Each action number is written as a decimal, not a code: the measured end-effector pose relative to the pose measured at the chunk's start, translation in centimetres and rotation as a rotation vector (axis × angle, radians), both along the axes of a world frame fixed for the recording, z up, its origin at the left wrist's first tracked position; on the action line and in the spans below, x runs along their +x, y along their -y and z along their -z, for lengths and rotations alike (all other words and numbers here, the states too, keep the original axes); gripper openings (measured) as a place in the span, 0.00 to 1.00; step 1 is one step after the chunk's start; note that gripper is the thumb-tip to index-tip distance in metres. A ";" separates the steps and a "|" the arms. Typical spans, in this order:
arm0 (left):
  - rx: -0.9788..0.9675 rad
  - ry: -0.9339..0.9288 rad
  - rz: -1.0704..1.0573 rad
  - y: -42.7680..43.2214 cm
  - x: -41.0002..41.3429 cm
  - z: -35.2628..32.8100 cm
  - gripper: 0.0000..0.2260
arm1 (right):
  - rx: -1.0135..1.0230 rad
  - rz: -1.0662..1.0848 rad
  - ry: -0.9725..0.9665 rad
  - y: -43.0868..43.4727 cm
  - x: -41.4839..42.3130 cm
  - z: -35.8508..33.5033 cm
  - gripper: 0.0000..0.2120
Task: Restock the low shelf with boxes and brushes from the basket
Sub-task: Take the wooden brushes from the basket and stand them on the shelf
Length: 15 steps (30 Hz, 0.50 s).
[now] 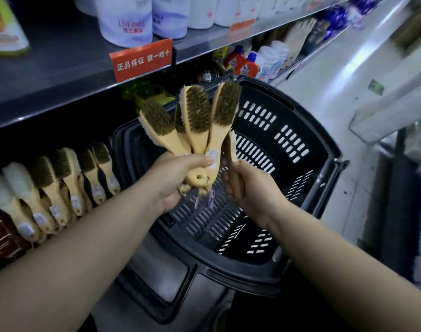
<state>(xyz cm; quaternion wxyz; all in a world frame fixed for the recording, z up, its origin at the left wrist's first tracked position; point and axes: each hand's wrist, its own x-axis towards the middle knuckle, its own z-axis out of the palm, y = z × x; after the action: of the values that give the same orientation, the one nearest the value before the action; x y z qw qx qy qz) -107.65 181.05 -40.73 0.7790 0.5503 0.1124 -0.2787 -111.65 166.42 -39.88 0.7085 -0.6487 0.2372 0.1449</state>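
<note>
Restocking at the shelf, seen from the head camera. The left hand [178, 178] grips a fan of brushes [197, 121] by their handles, olive bristles upward. The right hand [250, 188] is curled round a single brush [229, 149] held edge-on, just beside the fan. Both are above the black plastic basket [288, 144], whose walls and floor are slotted.

An orange-red tag [142, 59] on the grey shelf board [49, 97] reads "正品保证 假一赔十". The white pouches [130, 22] above it carry lettering that is blurred, perhaps "LNEZMAR".

Beneath the board, at left, a row of matching brushes [68, 183] lies side by side, with pale yellow handles bearing small white stickers too small to read. A pale aisle floor [324, 68] runs open at right.
</note>
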 end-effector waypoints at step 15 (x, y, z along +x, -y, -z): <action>-0.007 -0.099 -0.340 -13.5 -9.2 -0.3 0.19 | 0.415 -0.212 0.088 -13.7 -4.2 -1.3 0.07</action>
<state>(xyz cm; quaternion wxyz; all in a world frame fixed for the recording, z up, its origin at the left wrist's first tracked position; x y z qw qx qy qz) -116.86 194.59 -40.48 0.8105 0.5062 0.2409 -0.1700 -115.84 180.15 -38.58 0.8170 -0.5162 0.1020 0.2358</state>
